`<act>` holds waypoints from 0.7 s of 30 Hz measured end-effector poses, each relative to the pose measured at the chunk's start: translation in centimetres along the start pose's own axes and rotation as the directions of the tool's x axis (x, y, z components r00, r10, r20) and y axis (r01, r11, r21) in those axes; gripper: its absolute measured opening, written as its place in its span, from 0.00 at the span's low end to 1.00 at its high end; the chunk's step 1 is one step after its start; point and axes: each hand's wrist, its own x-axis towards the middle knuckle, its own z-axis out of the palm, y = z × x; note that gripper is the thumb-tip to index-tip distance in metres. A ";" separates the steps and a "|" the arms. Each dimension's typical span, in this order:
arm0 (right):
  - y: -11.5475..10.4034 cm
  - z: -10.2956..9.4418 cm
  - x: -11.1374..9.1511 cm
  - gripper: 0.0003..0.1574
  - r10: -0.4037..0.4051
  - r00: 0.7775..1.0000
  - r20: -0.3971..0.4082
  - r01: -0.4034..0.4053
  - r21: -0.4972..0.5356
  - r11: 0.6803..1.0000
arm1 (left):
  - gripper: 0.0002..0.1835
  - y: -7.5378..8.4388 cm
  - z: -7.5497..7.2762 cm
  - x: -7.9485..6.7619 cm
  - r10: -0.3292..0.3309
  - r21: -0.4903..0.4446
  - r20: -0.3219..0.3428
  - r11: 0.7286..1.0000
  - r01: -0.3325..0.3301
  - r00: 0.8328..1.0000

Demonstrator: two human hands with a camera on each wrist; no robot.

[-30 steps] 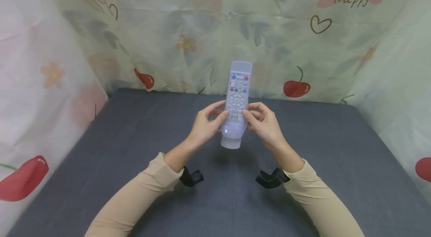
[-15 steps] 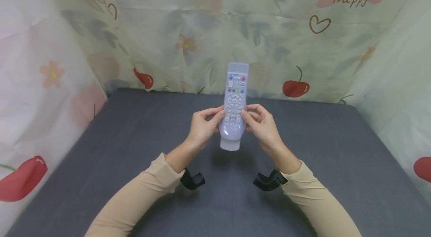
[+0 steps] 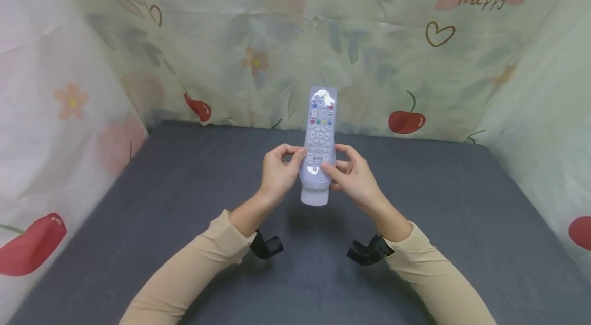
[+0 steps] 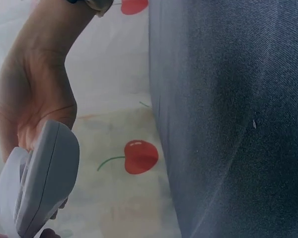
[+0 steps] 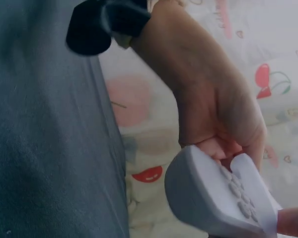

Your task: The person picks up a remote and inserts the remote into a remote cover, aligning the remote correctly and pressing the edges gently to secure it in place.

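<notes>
A pale remote control (image 3: 319,133) with coloured buttons at its top stands tilted up above the table, inside a translucent cover (image 3: 315,177). Its white lower end (image 3: 314,198) sticks out past the cover's edge. My left hand (image 3: 278,174) pinches the left side, thumb at the edge. My right hand (image 3: 354,179) grips the right side, its thumb lying on the lower face. In the left wrist view the remote's rounded grey end (image 4: 54,168) shows beside the lifted cover edge (image 4: 7,183). The right wrist view shows buttons (image 5: 238,193) under the cover's gaping edge (image 5: 251,173).
A dark grey cloth-covered table (image 3: 208,161) lies under both hands. A printed curtain (image 3: 258,17) with cherries and flowers closes off the back and sides. Black wrist straps (image 3: 266,247) hang below both cuffs.
The remote has shifted slightly left and stands a little more upright, its top now catching the light. My right thumb has slid from the right edge lower onto its face.
</notes>
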 end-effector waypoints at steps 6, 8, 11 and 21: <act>0.1 0.6 -0.1 0.35 0.023 0.997 -0.071 -0.023 0.007 1.000 | 0.08 0.0 0.0 -0.3 0.076 0.047 0.018 0.996 -0.077 0.997; 0.2 0.7 -0.1 0.36 0.033 0.996 -0.087 -0.032 0.013 0.999 | 0.08 0.0 0.0 -0.4 0.084 0.061 0.027 0.994 -0.085 0.996; 0.3 0.8 -0.2 0.36 0.036 0.994 -0.104 -0.033 0.031 0.999 | 0.07 -0.1 0.0 -0.5 0.086 0.082 0.043 0.993 -0.089 0.995; 0.2 0.9 0.0 0.30 0.038 0.979 -0.201 -0.018 0.099 0.995 | 0.06 -0.2 0.3 -1.1 0.114 0.100 0.077 0.987 -0.122 0.990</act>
